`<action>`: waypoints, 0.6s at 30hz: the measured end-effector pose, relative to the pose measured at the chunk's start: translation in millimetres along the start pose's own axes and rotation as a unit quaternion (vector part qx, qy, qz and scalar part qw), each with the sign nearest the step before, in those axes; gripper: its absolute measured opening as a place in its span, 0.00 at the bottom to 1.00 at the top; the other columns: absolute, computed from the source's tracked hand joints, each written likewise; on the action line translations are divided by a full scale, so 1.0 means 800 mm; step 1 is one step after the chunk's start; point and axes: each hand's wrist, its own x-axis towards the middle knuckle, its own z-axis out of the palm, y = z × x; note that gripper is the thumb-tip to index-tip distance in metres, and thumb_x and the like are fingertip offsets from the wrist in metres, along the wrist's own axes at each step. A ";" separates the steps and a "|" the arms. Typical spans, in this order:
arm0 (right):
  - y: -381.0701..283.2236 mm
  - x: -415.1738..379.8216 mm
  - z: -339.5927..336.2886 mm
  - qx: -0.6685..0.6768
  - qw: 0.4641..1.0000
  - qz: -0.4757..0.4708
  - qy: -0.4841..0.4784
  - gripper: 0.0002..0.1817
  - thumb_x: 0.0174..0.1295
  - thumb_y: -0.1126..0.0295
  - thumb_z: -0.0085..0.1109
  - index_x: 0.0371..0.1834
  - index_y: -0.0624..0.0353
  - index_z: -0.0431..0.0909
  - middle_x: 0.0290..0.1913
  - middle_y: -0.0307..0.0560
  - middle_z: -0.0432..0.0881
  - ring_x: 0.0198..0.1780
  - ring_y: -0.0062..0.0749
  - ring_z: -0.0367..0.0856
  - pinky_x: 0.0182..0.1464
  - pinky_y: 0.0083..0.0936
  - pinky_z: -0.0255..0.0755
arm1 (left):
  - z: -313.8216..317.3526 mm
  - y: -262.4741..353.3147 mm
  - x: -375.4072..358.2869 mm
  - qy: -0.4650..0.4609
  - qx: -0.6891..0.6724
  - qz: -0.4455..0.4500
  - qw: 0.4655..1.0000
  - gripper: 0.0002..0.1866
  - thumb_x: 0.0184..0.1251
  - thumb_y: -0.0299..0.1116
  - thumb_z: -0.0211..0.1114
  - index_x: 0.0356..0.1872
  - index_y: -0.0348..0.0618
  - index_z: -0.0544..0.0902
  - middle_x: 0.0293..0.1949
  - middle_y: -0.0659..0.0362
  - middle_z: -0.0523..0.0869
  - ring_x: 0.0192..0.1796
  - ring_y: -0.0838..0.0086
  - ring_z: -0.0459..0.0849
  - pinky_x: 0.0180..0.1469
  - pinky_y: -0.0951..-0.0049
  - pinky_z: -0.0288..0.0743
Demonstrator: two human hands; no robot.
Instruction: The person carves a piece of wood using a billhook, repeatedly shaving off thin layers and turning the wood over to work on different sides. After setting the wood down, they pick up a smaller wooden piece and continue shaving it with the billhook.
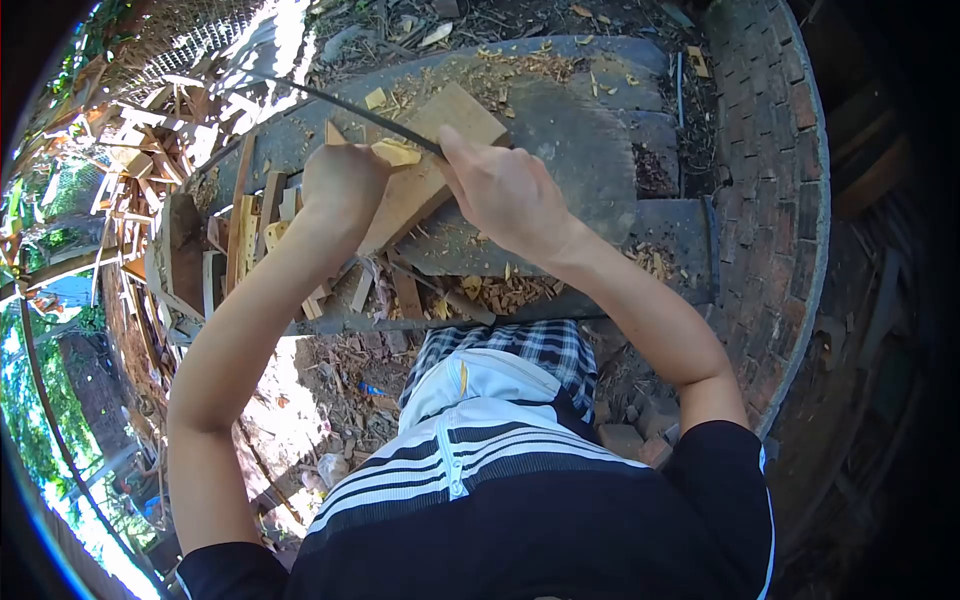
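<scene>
My right hand (510, 195) is closed around the near end of a long, narrow, dark blade (370, 117), its handle hidden in my fist. The blade slants up and left, passing over a thick wooden block (455, 120). My left hand (345, 185) is closed on a small piece of pale yellow wood (398, 153), which sticks out from the fist toward the right hand and overlaps the block in this view. A pointed sliver of wood (334, 133) shows just above the left knuckles. The block lies tilted across a dark worktable (570, 235).
Wood offcuts (250, 235) stand and lie at the table's left end. Shavings (515, 293) gather along its near edge, with a rounded wooden stick (470, 305) among them. A heap of scrap wood (140, 165) rises at far left. A curved brick wall (765, 200) borders the right side.
</scene>
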 end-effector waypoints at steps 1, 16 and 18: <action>0.003 -0.001 0.004 -0.001 1.000 0.001 -0.002 0.10 0.69 0.63 0.48 0.42 0.59 0.67 0.25 0.57 0.82 0.31 0.59 0.83 0.32 0.52 0.75 | 0.004 0.001 0.001 -0.001 -0.002 0.001 1.000 0.03 0.54 0.25 0.64 0.29 0.43 0.85 0.27 0.55 0.88 0.32 0.66 0.89 0.31 0.71 0.81; 0.016 0.013 0.022 -0.018 0.999 -0.013 0.025 0.10 0.69 0.63 0.48 0.42 0.58 0.69 0.22 0.56 0.81 0.29 0.62 0.82 0.31 0.51 0.77 | 0.018 0.008 -0.014 0.003 -0.045 -0.061 0.997 0.03 0.60 0.26 0.61 0.32 0.39 0.77 0.25 0.53 0.87 0.29 0.65 0.89 0.29 0.70 0.81; 0.040 -0.002 0.052 -0.090 0.990 0.057 -0.088 0.10 0.69 0.62 0.47 0.41 0.59 0.69 0.22 0.56 0.81 0.30 0.62 0.83 0.32 0.51 0.77 | 0.025 0.013 -0.018 0.007 -0.055 -0.069 0.996 0.03 0.60 0.26 0.60 0.32 0.39 0.76 0.25 0.53 0.87 0.29 0.65 0.89 0.29 0.71 0.81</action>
